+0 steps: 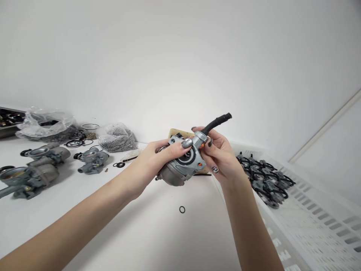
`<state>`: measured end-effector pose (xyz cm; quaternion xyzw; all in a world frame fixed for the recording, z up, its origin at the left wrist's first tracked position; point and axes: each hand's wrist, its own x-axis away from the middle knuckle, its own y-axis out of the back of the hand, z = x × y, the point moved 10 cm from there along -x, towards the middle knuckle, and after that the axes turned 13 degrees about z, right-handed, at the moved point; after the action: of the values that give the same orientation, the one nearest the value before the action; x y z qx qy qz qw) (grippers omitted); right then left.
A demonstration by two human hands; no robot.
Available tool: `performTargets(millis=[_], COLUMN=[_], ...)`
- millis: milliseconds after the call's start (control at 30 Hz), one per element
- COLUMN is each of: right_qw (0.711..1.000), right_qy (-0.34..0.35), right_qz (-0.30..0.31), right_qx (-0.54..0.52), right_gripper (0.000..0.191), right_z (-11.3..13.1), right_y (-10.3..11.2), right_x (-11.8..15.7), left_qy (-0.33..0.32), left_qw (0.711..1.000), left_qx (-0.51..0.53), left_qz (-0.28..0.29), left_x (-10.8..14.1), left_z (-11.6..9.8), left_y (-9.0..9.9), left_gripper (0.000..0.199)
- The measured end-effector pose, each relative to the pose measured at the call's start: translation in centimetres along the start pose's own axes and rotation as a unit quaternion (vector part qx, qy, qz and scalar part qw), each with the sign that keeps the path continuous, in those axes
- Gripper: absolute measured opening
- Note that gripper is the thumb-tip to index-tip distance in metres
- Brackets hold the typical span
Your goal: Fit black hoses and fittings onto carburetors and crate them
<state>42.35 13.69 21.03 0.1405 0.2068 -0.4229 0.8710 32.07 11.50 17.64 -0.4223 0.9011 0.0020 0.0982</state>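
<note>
A grey metal carburetor (176, 174) is held up, tilted, above the white table. My left hand (156, 156) is closed around its body, with the thumb lying across the metal near the round bore. My right hand (221, 156) pinches the ribbed metal cap (200, 137) at the carburetor's upper end. From that cap a black rubber sleeve (217, 122) sticks out to the upper right. Small orange spots show beside the right fingers; I cannot make out what they are. Below the carburetor, a black O-ring (182, 209) lies on the table.
Several carburetors (91, 160) stand on the left, near black rings (120, 165) and a small brass piece (106, 170). Clear bags (117, 137) of small parts sit along the wall. On the right, a white slotted crate (313, 203) holds several carburetors (263, 175). A yellowish tray (172, 132) is partly hidden behind my hands.
</note>
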Motion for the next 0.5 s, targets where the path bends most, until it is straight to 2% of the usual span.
performTargets(millis=[267, 500], right_qw=[0.999, 0.999], right_qy=[0.004, 0.009], right_qz=[0.007, -0.005], right_qx=[0.034, 0.03], right_gripper=[0.033, 0.033], right_z=[1.0, 1.3], right_y=[-0.7, -0.9], right_x=[0.3, 0.2], left_qy=[0.012, 0.011], left_qw=[0.999, 1.0], left_qx=[-0.04, -0.021], left_qz=[-0.017, -0.01], left_x=[0.3, 0.5], left_z=[0.0, -0.4], left_y=[0.5, 0.1], left_gripper=[0.051, 0.048])
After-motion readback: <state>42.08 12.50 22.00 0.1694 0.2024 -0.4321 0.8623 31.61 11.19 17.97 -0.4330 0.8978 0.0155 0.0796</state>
